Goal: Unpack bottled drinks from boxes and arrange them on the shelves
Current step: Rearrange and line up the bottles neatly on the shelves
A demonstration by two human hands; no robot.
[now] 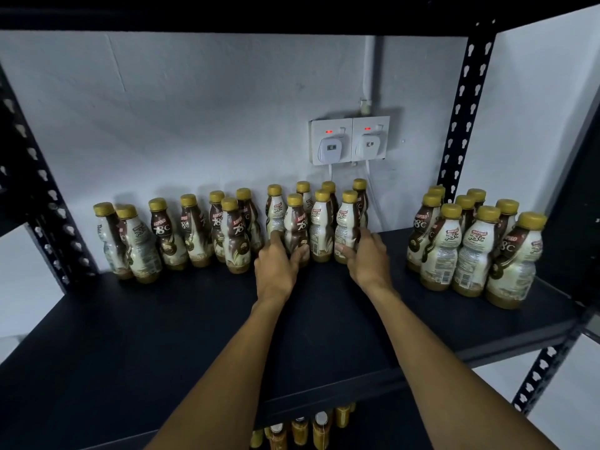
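Reaching: both my arms run up the middle of the frame to the back of the shelf (194,319), where bottles stand along the wall
Left hand: my left hand (277,264) wraps the lower body of the left-held bottle (295,219), forefinger up its left side, thumb round its right
Right hand: my right hand (365,258) curls round the lower body of the right-held bottle (347,219), thumb on the near left, fingers round the right
Task's things: both bottles are upright, caps up, in the front rank of the centre group (321,206), close against their neighbours
Key relation: each bottle lies straight ahead of its own hand, just above it in the frame, long axis vertical; neither hand is clearly nearer, so each serves its own bottle
Other stock: left row (181,235) at the middle left; right cluster (470,248) well apart at the middle right
Judgement: I read this as squaring two bottles into the group; whether their bases are fully down I cannot tell
Risk: a sideways nudge could topple the packed neighbours
Background: wall sockets (349,141) above the group; lower-shelf bottles (302,430) at the bottom centre
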